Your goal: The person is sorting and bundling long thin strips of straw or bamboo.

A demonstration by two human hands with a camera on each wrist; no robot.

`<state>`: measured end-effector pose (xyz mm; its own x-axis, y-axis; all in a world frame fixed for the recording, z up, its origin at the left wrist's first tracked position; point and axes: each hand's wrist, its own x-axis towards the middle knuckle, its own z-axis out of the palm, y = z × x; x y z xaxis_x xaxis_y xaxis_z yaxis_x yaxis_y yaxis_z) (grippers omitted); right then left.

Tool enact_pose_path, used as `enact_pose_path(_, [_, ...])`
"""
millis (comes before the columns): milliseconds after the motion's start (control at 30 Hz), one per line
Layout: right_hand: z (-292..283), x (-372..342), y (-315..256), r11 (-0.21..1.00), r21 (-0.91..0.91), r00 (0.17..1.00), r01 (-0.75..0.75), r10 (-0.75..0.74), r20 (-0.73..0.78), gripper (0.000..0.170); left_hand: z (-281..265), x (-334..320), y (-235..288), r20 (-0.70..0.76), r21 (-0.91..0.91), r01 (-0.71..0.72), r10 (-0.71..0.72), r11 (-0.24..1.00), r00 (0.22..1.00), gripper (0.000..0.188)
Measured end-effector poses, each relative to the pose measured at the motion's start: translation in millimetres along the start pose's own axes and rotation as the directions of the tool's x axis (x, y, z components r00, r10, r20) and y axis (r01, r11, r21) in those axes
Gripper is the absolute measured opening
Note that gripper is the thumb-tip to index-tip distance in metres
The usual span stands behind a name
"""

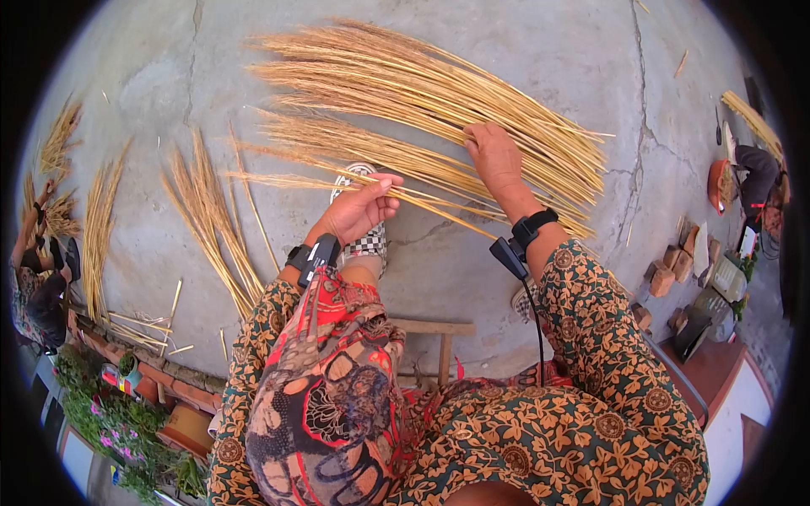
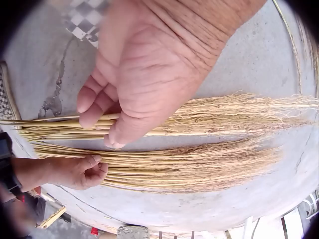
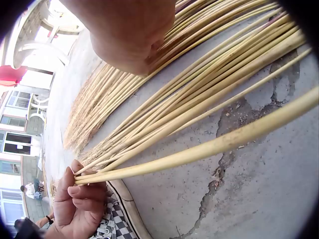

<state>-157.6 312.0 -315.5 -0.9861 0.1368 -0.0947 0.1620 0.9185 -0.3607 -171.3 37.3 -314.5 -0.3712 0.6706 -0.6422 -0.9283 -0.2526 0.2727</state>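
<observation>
We have left arm (image 1: 251,358) and right arm (image 1: 603,329) extended forward, left hand (image 1: 361,212) palm up with thumb and fingers pinched, right hand (image 1: 496,158) farther out, back up, fingers curled under, well apart from the left.

The stalks (image 3: 239,138) look like dry plant stem, smooth with a faint sheen. Their heads (image 2: 234,167) are matt, fibrous and rough, fraying into fine bristle. The floor (image 1: 557,51) appears to be concrete, dull and fairly smooth except where ragged, gritty cracks run through it. Shirt (image 1: 582,438) and trousers (image 1: 329,413) are soft, matt printed cloth. The shoe (image 1: 369,240) seems to be checked fabric, likewise matt. The stool (image 1: 434,327) is bare, dull wood. The wrist camera (image 1: 509,257) looks like hard plastic, its cable (image 1: 538,337) smooth. The bricks (image 1: 662,281) are coarse and unglazed.
</observation>
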Motion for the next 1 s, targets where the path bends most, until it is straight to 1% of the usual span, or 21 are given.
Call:
enact_pose_path(133, [1.1, -7.6, 4.7, 0.992, 0.012, 0.99, 0.128, -0.128, 0.053, 0.012, -6.5, 2.6, -1.4, 0.037, 0.001, 0.021, -0.021, 1.0, 0.999, 0.023])
enact_pose_path(200, [4.6, -18.3, 6.7, 0.983, 0.038, 0.981, 0.18, -0.182, 0.068, 0.011, -6.6, 2.7, -1.6, 0.037, -0.002, 0.008, -0.008, 1.0, 0.999, 0.023])
enact_pose_path(300, [6.8, -32.1, 11.3, 0.97, 0.009, 0.955, 0.241, -0.239, 0.178, 0.01, -4.2, 1.9, -1.9, 0.036, 0.0, 0.006, -0.006, 1.0, 0.999, 0.022])
enact_pose_path(400, [0.0, -31.1, 7.4, 0.966, 0.125, 0.97, 0.224, -0.234, 0.072, 0.01, -4.3, 2.0, -1.6, 0.042, 0.002, 0.008, -0.008, 1.0, 0.999, 0.02])
enact_pose_path(500, [-9.2, -9.4, 2.9, 0.99, 0.084, 0.994, 0.111, -0.111, -0.006, 0.011, -3.6, 2.7, -1.2, 0.049, -0.001, 0.008, -0.008, 1.0, 0.999, 0.02])
enact_pose_path(600, [-8.2, 9.8, 7.3, 0.994, 0.017, 0.982, 0.111, -0.107, -0.154, 0.01, -2.7, 0.7, -0.6, 0.04, -0.006, 0.007, -0.007, 1.0, 0.999, 0.02])
enact_pose_path(700, [-2.5, 8.8, 11.9, 0.996, -0.048, 0.994, 0.077, -0.08, -0.068, 0.008, -2.7, 0.2, -0.8, 0.045, -0.015, 0.01, -0.01, 1.0, 0.999, 0.02])
enact_pose_path(800, [-1.0, 3.5, 16.3, 0.997, -0.028, 0.996, 0.075, -0.076, -0.046, 0.008, -1.3, 1.2, -1.1, 0.05, -0.029, -0.001, 0.002, 1.0, 0.999, 0.019])
enact_pose_path(933, [-7.1, 0.2, 20.3, 0.991, 0.015, 0.986, 0.135, -0.132, -0.105, 0.007, -3.2, 1.0, -1.1, 0.03, -0.034, 0.008, -0.007, 0.999, 1.0, 0.017])
enact_pose_path(1000, [-13.9, -4.6, 22.7, 0.988, 0.029, 0.979, 0.152, -0.146, -0.14, 0.007, -4.6, 1.7, -1.1, 0.051, -0.031, 0.006, -0.005, 0.999, 0.999, 0.016])
